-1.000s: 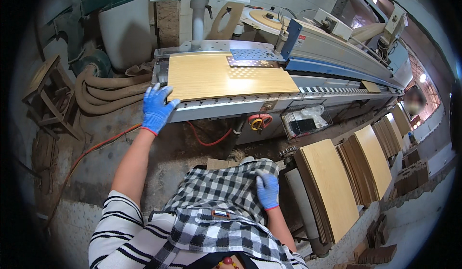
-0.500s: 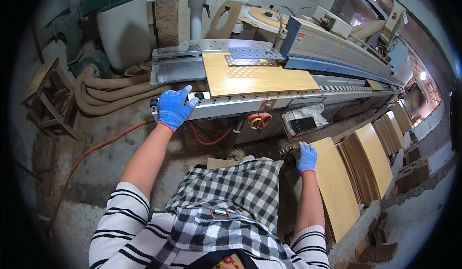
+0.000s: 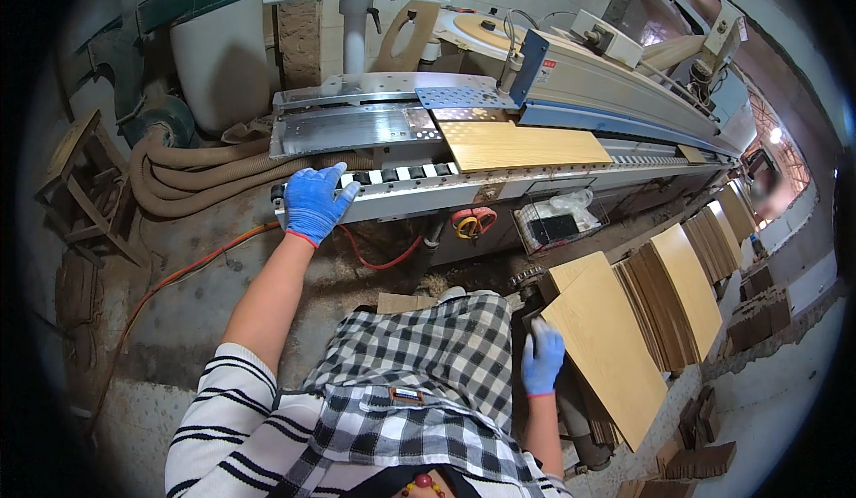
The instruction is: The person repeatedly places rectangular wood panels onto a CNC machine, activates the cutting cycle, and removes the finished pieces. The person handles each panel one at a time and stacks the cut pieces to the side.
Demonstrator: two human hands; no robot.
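Neither grip holds anything. The left hand (image 3: pixel 314 202), in a blue glove, lies flat with fingers spread on the near edge of the machine's roller track (image 3: pixel 419 175), touching the metal at its left end. The right hand (image 3: pixel 542 358), gloved the same, hangs low beside the person's checked apron (image 3: pixel 419 373), its fingers loosely open and just touching the near corner of the top board of a leaning stack of panels (image 3: pixel 615 346); whether the fingertips press on it or only brush it cannot be told.

A pale wooden panel (image 3: pixel 522 145) lies flat on the machine bed, well to the right of the left hand and apart from it, its far end under the long grey housing (image 3: pixel 615 83). More panels (image 3: pixel 691 275) stand on edge in rows further right. Beneath the track hang a small wire basket (image 3: pixel 557 222) and an orange cable (image 3: pixel 196 262) that trails across the concrete floor. Thick beige hoses (image 3: pixel 187 181) curl at the left, next to a wooden stool (image 3: pixel 80 177).
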